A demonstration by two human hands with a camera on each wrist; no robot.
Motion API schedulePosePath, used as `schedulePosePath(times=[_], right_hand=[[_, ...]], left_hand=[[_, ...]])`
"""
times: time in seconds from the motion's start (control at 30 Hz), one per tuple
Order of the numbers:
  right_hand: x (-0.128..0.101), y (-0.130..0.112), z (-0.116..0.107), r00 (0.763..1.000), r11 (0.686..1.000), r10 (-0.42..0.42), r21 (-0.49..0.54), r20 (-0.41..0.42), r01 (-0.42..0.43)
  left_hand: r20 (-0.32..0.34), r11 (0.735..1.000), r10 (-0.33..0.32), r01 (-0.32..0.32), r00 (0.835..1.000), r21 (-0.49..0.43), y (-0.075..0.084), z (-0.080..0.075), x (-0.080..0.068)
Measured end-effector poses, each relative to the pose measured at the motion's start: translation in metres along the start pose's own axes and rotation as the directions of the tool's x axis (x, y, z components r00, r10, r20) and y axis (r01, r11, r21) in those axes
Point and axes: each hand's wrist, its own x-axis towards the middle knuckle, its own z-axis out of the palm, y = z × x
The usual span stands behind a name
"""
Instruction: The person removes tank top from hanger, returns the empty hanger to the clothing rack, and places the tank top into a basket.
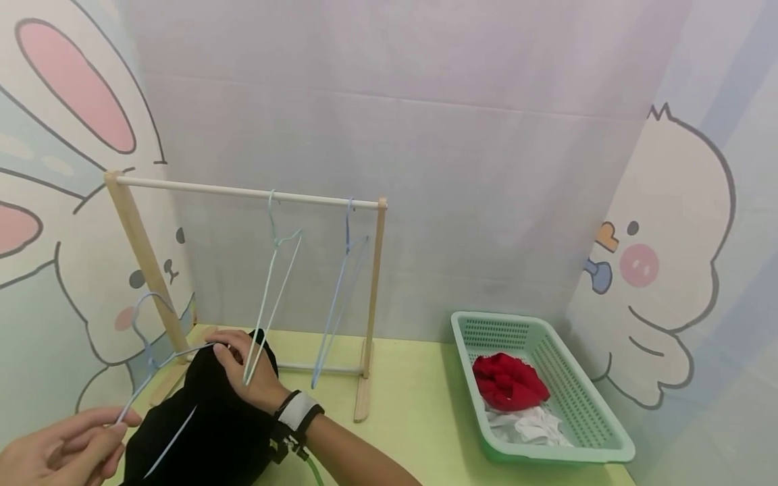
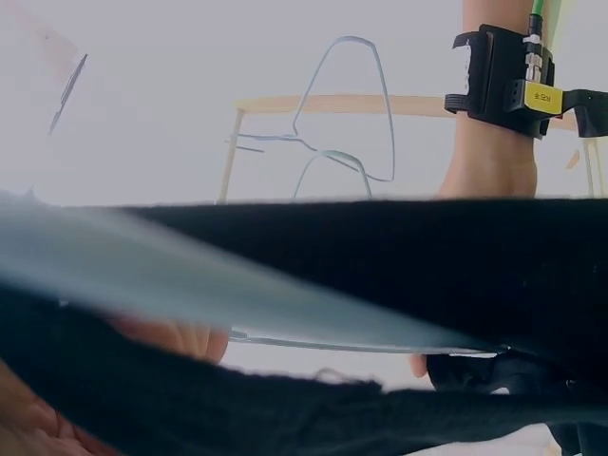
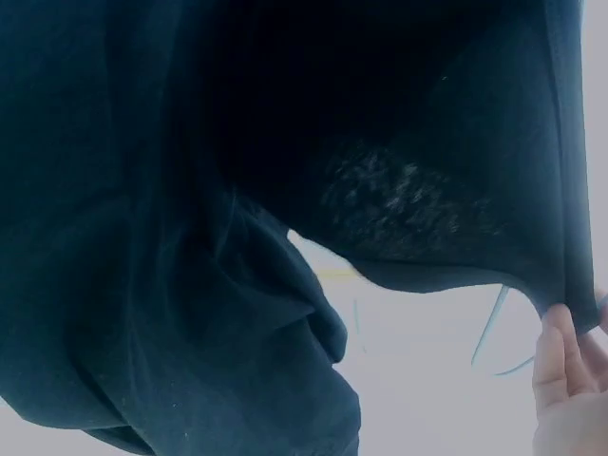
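Observation:
A black garment (image 1: 213, 418) hangs low at the left over the table, with a light blue wire hanger (image 1: 148, 351) partly pushed inside it. My left hand (image 1: 112, 425) pinches the lower end of that hanger's wire. Fingers of my right hand (image 1: 234, 354) curl round the garment's top edge beside the hanger's shoulder. The left wrist view shows the black garment (image 2: 380, 256) stretched across, with the blurred hanger (image 2: 190, 285) close in front. In the right wrist view the black garment (image 3: 190, 237) fills the frame, and fingers (image 3: 560, 380) hold its edge at the lower right.
A wooden clothes rack (image 1: 243, 192) stands behind the garment with two empty blue hangers (image 1: 273, 297) (image 1: 340, 297) on its rail. A green basket (image 1: 547, 344) at the right holds a red cloth (image 1: 507, 381) and a white cloth (image 1: 525, 425). Cartoon-printed walls enclose the yellow-green table (image 1: 413, 418).

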Motion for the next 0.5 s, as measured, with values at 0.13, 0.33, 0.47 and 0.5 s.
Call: schedulePosePath(times=[0.13, 0.33, 0.47, 0.5], right_hand=[[-0.002, 0.001, 0.0, 1.0, 0.999, 0.026, 0.031, -0.015, -0.025], [-0.004, 0.003, 0.002, 0.997, 0.999, 0.047, 0.003, -0.057, -0.047], [-0.005, 0.007, 0.002, 0.998, 0.999, 0.034, -0.031, -0.053, -0.036], [-0.006, 0.008, 0.001, 0.998, 0.999, 0.034, -0.032, -0.045, -0.035]], left_hand=[[-0.031, 1.0, -0.005, 0.005, 1.0, 0.007, -0.005, 0.002, 0.002], [-0.012, 1.0, -0.023, 0.023, 1.0, 0.005, -0.018, 0.001, 0.009], [-0.013, 0.999, -0.046, 0.046, 0.999, -0.013, -0.021, 0.0, 0.011], [-0.018, 0.999, -0.051, 0.05, 0.999, -0.02, -0.021, -0.001, 0.01]])
